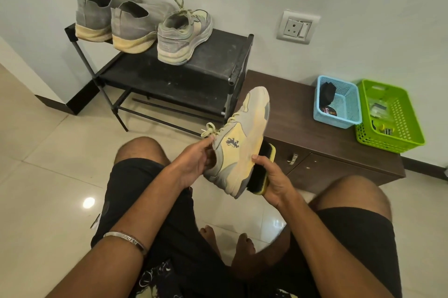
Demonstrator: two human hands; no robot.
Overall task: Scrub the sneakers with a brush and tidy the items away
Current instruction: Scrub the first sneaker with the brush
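- A seated person holds one sneaker (238,142) up between the knees, toe pointing away toward the cabinet (303,133), apparently so its far side sits square to the brush (261,169).
- The left hand (194,162) grips the sneaker at the collar, fingers curled into the opening and thumb near the laces, which looks meant to steady it against the brushing.
- The right hand (271,176) is wrapped around the yellow-backed brush, thumb on the near edge, its black bristles pressed to the sneaker's sole-side edge.
- The scrubbing step appears to be under way; tidying is not yet done.
- On the rack (206,65): three shoes, heels toward the camera. Two are grey high-tops (116,21) side by side; one is the held sneaker's mate (181,36), likely parked there awaiting or following its turn.
- Count: four shoes in all, one brush, two hands at work.
- On the cabinet stand two baskets, touching: a blue basket (349,113) with a dark item leaning inside, and a green basket (409,133) with small items too small to identify. They look like the home for the cleaning kit.
- One wall socket (297,27) sits above the cabinet.
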